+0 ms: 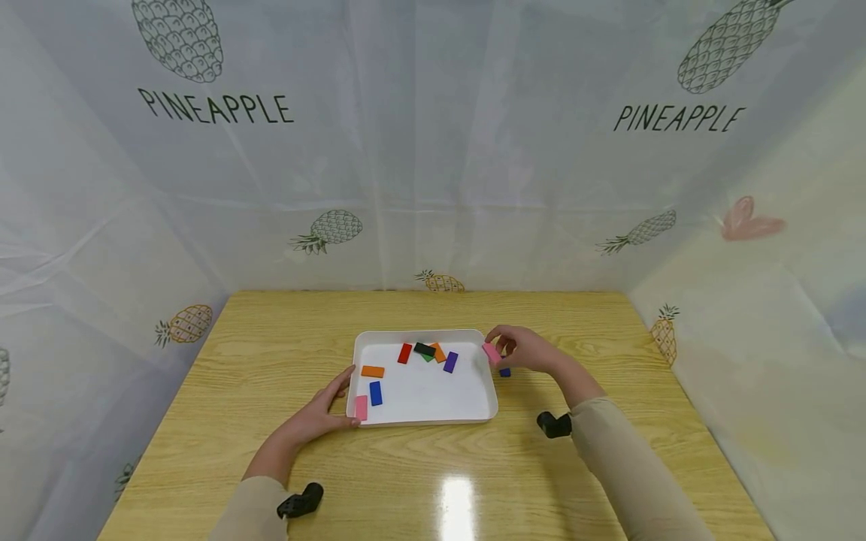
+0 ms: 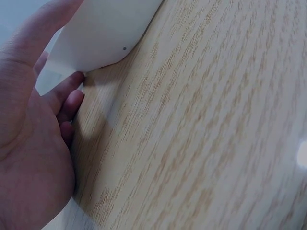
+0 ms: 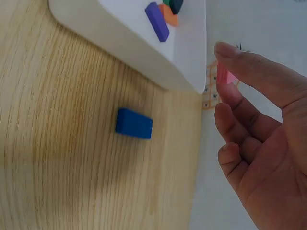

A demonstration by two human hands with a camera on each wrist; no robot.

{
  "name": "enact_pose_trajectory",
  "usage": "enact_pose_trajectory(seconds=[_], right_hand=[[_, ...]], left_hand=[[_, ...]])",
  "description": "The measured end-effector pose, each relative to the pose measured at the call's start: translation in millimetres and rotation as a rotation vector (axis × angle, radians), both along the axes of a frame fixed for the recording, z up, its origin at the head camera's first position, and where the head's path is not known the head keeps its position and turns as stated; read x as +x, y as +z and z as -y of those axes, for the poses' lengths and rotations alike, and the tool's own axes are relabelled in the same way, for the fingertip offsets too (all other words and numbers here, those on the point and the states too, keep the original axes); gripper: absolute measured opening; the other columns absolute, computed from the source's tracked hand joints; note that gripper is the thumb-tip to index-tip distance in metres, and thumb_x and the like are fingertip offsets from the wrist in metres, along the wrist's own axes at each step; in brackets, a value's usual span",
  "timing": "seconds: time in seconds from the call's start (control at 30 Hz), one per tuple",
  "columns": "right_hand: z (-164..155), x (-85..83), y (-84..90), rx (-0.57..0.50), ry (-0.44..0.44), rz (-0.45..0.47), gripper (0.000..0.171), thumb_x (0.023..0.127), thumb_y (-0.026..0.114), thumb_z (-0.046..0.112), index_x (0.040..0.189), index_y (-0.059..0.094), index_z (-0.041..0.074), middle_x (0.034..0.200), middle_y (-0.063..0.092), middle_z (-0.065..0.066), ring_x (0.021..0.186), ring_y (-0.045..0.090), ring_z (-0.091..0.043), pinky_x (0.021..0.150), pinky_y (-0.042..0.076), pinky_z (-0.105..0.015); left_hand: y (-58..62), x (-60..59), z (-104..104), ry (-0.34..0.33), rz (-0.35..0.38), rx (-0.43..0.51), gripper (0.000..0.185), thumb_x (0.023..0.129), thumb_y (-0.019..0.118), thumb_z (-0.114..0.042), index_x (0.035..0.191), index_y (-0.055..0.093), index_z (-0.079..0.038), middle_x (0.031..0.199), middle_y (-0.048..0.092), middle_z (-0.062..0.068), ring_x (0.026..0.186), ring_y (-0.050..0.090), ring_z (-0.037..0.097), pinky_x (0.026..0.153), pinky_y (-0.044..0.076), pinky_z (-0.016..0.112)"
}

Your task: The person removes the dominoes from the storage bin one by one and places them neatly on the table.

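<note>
Right hand (image 1: 524,349) pinches a pink block (image 1: 491,353) over the tray (image 1: 422,419) rim; it could drop outside, beside the blue block (image 3: 134,123); left hand (image 1: 323,412), fingers straight, steadies the tray.

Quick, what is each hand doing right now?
Left hand: open, fingers resting against the white tray.
Right hand: pinching a pink block.

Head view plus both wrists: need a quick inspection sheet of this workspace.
Surface: light wooden table, glare spot near front edge.
Job's things: white rectangular plastic tray holding coloured flat blocks; pink block pinched by right hand.
Clutter: blue block on table beside tray.
Hands: left hand touches the tray's left edge, near corner.
Cables: nothing seen.
Surroundings: white pineapple-print sheeting.
</note>
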State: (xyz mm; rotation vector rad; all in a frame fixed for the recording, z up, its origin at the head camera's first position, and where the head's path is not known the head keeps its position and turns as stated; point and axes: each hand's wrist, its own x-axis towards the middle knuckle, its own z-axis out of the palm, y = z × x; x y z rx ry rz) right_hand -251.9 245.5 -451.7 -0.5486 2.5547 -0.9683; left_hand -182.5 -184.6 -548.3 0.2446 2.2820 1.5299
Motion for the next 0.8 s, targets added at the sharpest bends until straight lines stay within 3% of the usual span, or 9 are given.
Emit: enact_pose_trajectory(seconds=[0.4,0.8], right_hand=[[-40,1.5,-19.0,-0.009,-0.101,0.0,0.041,0.082,0.076,0.001,0.119,0.059,0.002,0.093,0.06,-0.009,0.083,0.056,-0.025,0.075,0.05,-0.038],[-56,2.7,-46.3,-0.025,-0.209,0.017,0.043,0.08,0.079,0.004,0.118,0.059,0.001,0.092,0.058,-0.01,0.082,0.053,-0.024,0.071,0.048,-0.036]], left_hand=[[-0.2,-0.2,2,-0.012,0.003,-0.005,0.104,0.076,0.085,-0.02,0.157,0.021,-0.026,0.155,0.028,0.013,0.135,0.029,0.036,0.108,0.017,0.063],[-2.2,-0.6,1,-0.019,-0.006,0.001,0.105,0.075,0.085,-0.02,0.157,0.02,-0.025,0.155,0.028,0.015,0.135,0.029,0.037,0.108,0.017,0.063]])
